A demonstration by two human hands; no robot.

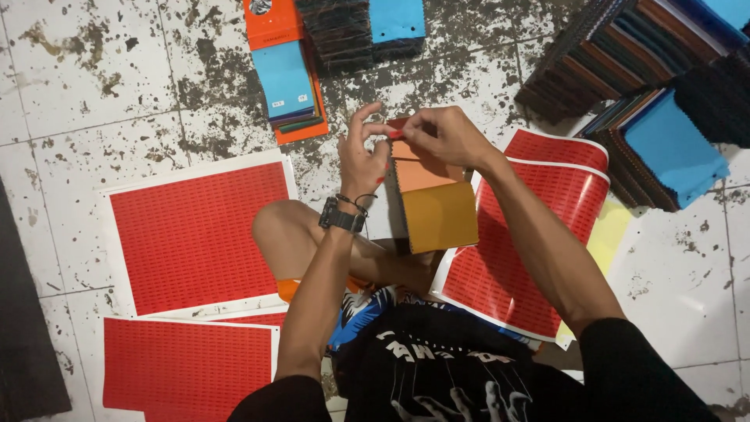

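Red sticker sheets [199, 234] flanking swatch stack [437, 207]

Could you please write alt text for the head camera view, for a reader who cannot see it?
Seen from above, a seated person's left hand and right hand pinch a small red sticker at the top of an orange and mustard fabric swatch stack. Red sticker sheets and more swatch stacks lie around on the stained tile floor.

Large red label sheets [199, 230] with white borders are spread on the floor to the left of the hands [406, 144], and two more [539, 227] lie curled to their right. A small red label [396, 134] is pinched between the fingertips.
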